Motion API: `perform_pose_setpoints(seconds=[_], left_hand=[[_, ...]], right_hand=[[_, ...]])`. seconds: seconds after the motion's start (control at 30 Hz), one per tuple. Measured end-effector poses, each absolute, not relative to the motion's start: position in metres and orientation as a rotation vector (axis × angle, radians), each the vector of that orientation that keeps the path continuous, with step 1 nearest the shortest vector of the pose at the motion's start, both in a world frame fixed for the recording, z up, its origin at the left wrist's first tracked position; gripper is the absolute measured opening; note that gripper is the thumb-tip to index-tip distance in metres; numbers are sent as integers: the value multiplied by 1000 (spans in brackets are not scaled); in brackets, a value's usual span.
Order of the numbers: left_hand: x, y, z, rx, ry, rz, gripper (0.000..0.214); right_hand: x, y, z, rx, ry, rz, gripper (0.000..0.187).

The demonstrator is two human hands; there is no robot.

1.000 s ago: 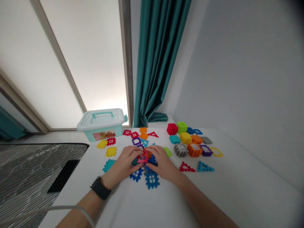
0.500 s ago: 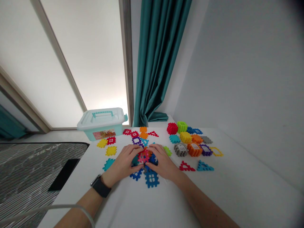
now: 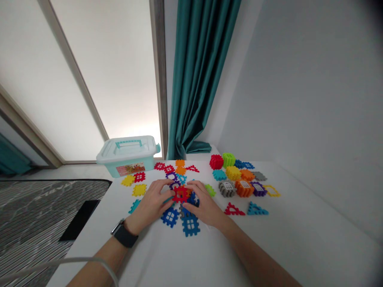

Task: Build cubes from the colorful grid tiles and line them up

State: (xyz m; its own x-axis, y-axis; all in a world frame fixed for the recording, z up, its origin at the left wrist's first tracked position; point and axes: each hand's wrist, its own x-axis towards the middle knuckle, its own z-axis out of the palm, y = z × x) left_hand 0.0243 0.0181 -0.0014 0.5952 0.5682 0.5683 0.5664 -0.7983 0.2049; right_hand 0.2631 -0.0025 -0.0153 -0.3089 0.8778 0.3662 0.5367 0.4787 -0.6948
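Gently, the left hand (image 3: 149,203) and right hand (image 3: 205,205) curl their fingers closed on a light, stiff red plastic lattice tile (image 3: 181,194) at the left hand's two o'clock; its notched edges offer the surest hold.

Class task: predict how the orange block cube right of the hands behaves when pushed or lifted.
The orange plastic block cube probably feels light for its size, its walls being open lattice. Its flat faces suggest sliding, not rolling, when pushed.

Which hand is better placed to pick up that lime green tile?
Right, probably: the right hand lies nearest the lime green waffle tile, while the left hand sits farther off, beyond the red waffle tile.
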Motion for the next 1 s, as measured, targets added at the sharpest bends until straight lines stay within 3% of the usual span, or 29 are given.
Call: perform_pose_setpoints(seconds=[0.3,0.47,0.6,0.67,0.8,0.93,1.0], left_hand=[[41,12,2,2283,1004,1052,6],[44,12,0,2207,1010,1089,5],[38,14,-7,2443,1023,1051,45],[35,15,-9,2571,1030,1007,55],[32,16,-10,2674,1043,966,53],[30,18,-9,2638,1053,1000,50],[29,19,-10,2572,1074,1036,47]], right_hand=[[264,1,-11,-1111,-1952,516,10],[263,3,-10,-1123,-1855,606,13],[263,5,-11,-1136,-1799,675,17],[264,7,-12,-1119,-1790,707,20],[265,8,-14,-1079,-1778,756,24],[265,3,-13,-1122,-1812,650,10],[265,-1,-10,-1119,-1896,560,24]])
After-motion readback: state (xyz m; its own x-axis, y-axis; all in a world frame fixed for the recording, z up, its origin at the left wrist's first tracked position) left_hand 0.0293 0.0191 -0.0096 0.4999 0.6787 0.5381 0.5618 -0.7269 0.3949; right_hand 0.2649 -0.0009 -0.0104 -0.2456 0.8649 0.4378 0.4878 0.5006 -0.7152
